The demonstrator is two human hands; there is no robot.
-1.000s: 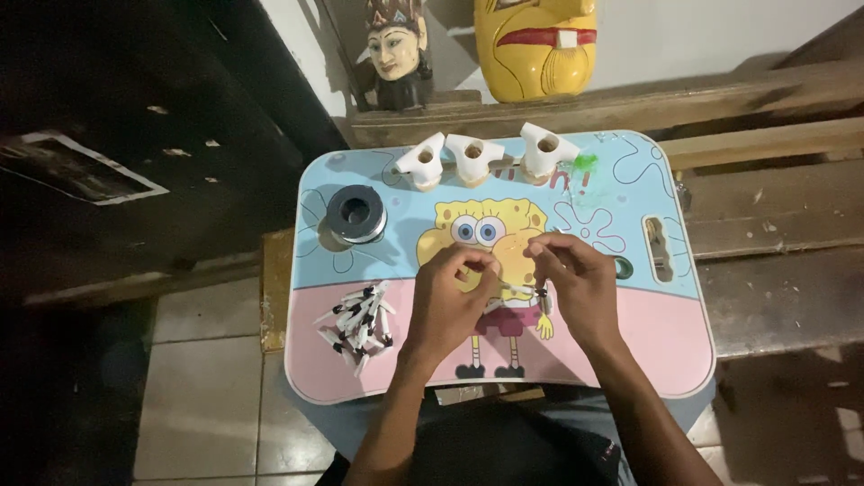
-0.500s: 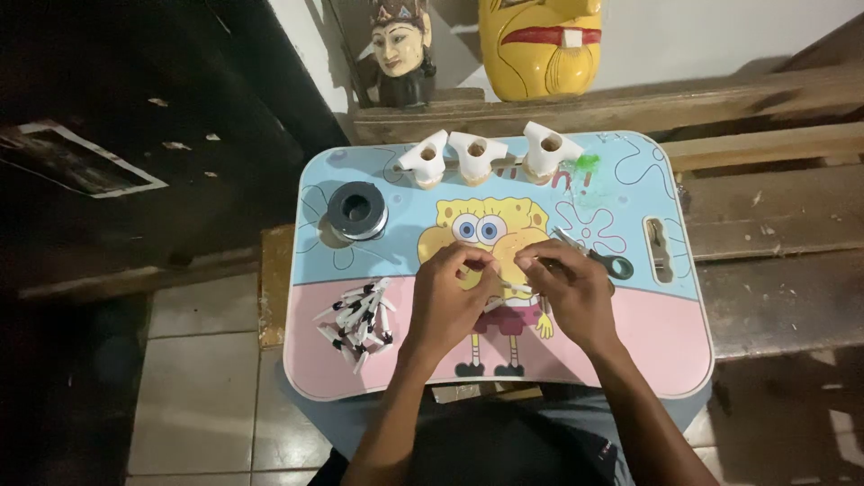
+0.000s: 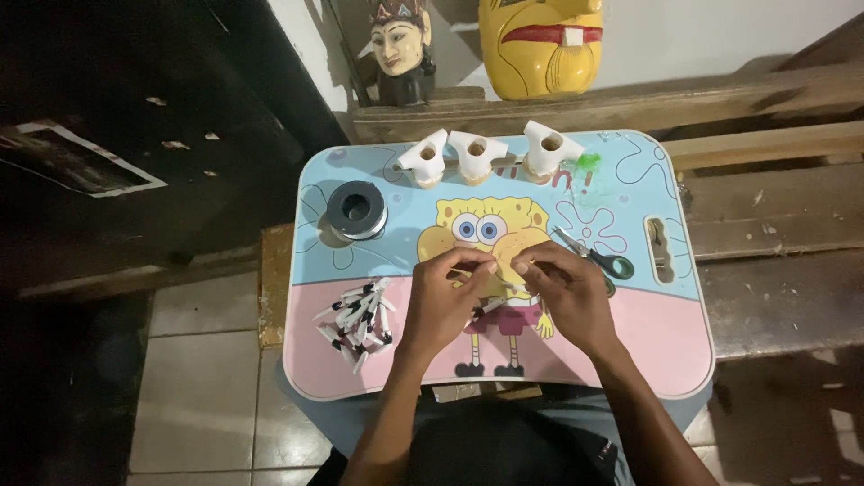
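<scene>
A flat rectangular sign or printed sheet is lying on the dark surface at the far left of the scene, well apart from the small table. It is showing a dark middle inside a pale, whitish border, and it is sitting at a slant, its right corner pointing toward the near side. What is printed on it is too dim to tell. A few small pale scraps are lying just beyond it on the same dark surface; whether they are labels cannot be told. No packages and no screens are showing anywhere in the scene.
</scene>
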